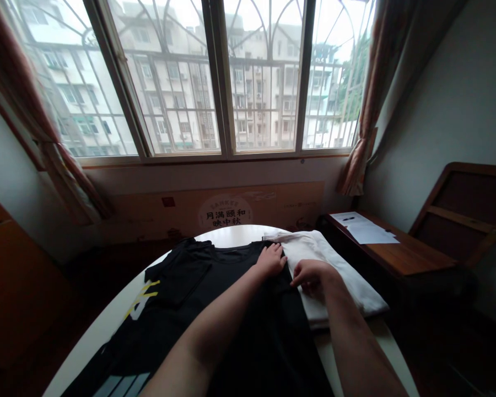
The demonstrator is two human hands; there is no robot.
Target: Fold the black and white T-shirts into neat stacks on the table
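Note:
A black T-shirt (231,286) lies spread on a round white table (221,237), its neckline toward the window. Yellow and white print shows at its left side, and grey stripes show lower down. My left hand (273,258) rests flat near the shirt's right shoulder, fingers extended. Just to its right, my right hand (315,274) is closed, with thumb and forefinger pinching the right edge of the black T-shirt; its other fingers are curled and partly hidden. Under and beside my right hand lies a folded white garment (347,275), partly touching the black fabric.
To the right stands a low wooden table (417,256) with white papers (367,231) and a pen on it. A wooden-framed chair back (471,204) leans behind it. Beyond the table, a printed cardboard panel (157,215) stands beneath the barred window, between tied curtains (62,160).

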